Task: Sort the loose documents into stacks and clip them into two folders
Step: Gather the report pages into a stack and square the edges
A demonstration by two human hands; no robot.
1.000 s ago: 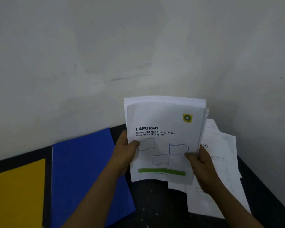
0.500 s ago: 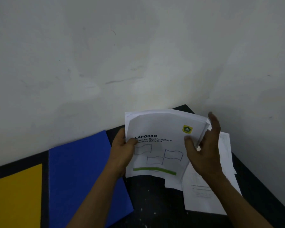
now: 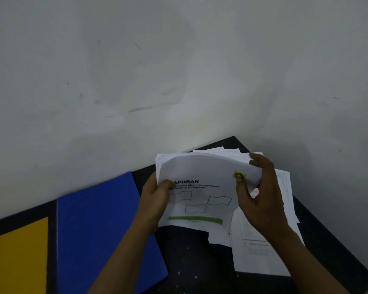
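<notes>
My left hand (image 3: 155, 200) grips the sheaf of papers (image 3: 200, 172) at its left edge. The thumb (image 3: 168, 184) lies across the front of the top sheet and my other fingers are hidden behind it. My right hand (image 3: 261, 200) holds the upper right corner, thumb pressed on the front and fingers (image 3: 258, 161) curled over the top edge from behind. The two hands face each other across the sheet, both lifted in front of me. My bare left forearm (image 3: 123, 257) rises from the bottom middle of view, slanting right. My bare right forearm (image 3: 306, 262) comes in from the lower right, slanting left.
</notes>
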